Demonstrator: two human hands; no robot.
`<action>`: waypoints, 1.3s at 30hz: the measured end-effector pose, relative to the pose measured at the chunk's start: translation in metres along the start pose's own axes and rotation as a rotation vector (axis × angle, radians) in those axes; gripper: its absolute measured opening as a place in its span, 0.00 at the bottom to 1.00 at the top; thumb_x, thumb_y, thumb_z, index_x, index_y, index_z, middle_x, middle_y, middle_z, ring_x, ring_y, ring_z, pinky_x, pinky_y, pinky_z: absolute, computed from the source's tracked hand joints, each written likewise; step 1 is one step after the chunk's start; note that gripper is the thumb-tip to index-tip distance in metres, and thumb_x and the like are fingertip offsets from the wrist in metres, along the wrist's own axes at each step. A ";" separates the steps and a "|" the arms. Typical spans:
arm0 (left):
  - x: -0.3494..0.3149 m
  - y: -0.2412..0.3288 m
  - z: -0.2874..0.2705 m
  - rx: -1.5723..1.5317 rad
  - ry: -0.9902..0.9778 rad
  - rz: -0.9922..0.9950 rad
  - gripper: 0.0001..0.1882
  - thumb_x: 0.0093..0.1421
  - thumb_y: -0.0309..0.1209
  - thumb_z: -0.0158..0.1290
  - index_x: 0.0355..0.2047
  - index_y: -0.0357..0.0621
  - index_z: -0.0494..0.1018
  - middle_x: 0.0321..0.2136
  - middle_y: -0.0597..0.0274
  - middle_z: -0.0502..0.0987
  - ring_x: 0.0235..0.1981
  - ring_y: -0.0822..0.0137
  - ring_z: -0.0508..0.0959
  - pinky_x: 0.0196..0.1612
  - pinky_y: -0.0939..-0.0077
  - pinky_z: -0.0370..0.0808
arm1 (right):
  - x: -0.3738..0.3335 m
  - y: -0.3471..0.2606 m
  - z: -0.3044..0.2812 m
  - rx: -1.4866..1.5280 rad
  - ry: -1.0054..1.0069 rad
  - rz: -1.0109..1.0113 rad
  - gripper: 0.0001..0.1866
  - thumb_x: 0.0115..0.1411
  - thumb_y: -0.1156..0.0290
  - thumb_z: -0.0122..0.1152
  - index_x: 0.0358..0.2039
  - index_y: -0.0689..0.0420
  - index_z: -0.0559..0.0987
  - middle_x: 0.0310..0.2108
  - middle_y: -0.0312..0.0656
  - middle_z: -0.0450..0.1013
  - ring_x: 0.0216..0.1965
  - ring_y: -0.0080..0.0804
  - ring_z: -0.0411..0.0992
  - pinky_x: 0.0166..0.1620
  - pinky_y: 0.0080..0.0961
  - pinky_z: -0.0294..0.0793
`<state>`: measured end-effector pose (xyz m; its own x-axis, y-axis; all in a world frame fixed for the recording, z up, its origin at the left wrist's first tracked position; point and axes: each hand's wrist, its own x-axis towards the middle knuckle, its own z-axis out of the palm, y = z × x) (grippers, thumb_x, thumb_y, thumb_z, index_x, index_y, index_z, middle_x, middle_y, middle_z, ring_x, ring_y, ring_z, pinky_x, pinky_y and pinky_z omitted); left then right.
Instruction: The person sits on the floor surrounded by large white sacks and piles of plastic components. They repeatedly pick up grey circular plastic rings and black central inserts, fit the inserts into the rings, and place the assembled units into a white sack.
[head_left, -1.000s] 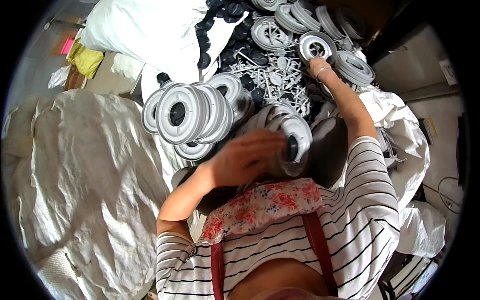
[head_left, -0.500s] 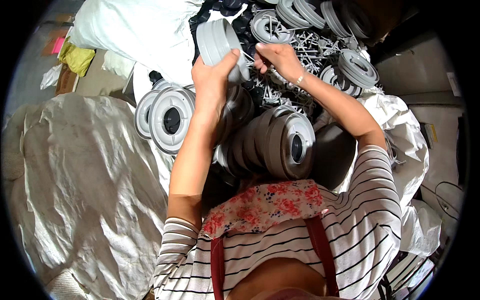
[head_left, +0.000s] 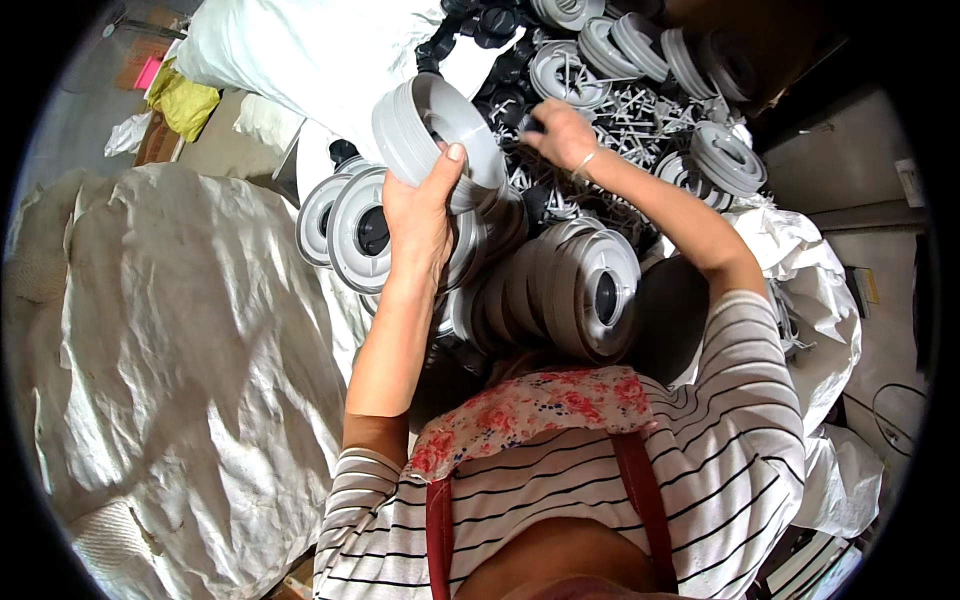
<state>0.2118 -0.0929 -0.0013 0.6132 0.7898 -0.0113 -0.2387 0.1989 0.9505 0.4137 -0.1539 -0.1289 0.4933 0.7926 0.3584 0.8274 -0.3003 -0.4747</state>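
My left hand (head_left: 420,220) grips a light grey plastic ring-shaped part (head_left: 400,130) by its rim, thumb inside the wide opening, the part tilted up. To its right, over the pile, my right hand (head_left: 565,137) has its fingers curled at a small black plastic cap (head_left: 528,124), which it appears to pinch; the fingertips are partly blurred. More black caps (head_left: 497,22) lie at the far side. Close below my left hand are grey discs with black centres (head_left: 352,240). A row of stacked grey parts (head_left: 560,290) lies nearer to me.
White plastic sticks (head_left: 640,115) are heaped to the right of the caps. Several grey rings (head_left: 727,160) lie around that heap. A white sack (head_left: 290,60) bulges at the far left, and a large pale sheet (head_left: 180,370) covers the near left. Another white sack (head_left: 810,270) stands at right.
The grey part has come nearer and turned so its opening shows more. My right hand has moved off the white stick by the part to the black caps.
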 end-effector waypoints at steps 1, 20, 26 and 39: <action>-0.003 -0.001 0.000 -0.043 -0.003 -0.022 0.19 0.54 0.30 0.59 0.43 0.32 0.69 0.36 0.57 0.75 0.37 0.68 0.75 0.44 0.74 0.71 | -0.001 -0.010 -0.025 0.125 0.098 -0.083 0.15 0.45 0.67 0.68 0.31 0.61 0.77 0.36 0.45 0.72 0.39 0.43 0.71 0.42 0.33 0.73; -0.078 0.039 -0.021 -0.140 -0.394 -0.220 0.28 0.55 0.36 0.58 0.50 0.30 0.64 0.43 0.54 0.73 0.42 0.65 0.75 0.48 0.69 0.72 | -0.059 -0.135 -0.157 0.240 -0.256 -0.466 0.38 0.38 0.70 0.69 0.50 0.63 0.64 0.44 0.55 0.60 0.48 0.53 0.61 0.49 0.35 0.67; -0.101 0.040 -0.009 0.449 -0.267 -0.055 0.24 0.51 0.29 0.61 0.47 0.35 0.68 0.40 0.59 0.75 0.40 0.67 0.76 0.46 0.70 0.72 | -0.067 -0.141 -0.148 0.769 -0.244 0.039 0.31 0.44 0.71 0.66 0.49 0.64 0.66 0.33 0.40 0.67 0.32 0.32 0.70 0.37 0.27 0.73; -0.091 0.042 -0.057 1.098 -0.641 0.829 0.33 0.46 0.19 0.52 0.56 0.31 0.61 0.51 0.43 0.67 0.53 0.46 0.67 0.59 0.57 0.58 | -0.051 -0.126 -0.090 2.053 -0.685 0.634 0.24 0.64 0.55 0.45 0.45 0.65 0.71 0.26 0.45 0.74 0.26 0.31 0.75 0.32 0.24 0.79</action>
<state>0.1027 -0.1229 0.0218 0.8746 0.0226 0.4844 -0.1854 -0.9075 0.3770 0.3081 -0.2039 -0.0149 -0.0133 0.9877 -0.1560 -0.8808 -0.0854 -0.4658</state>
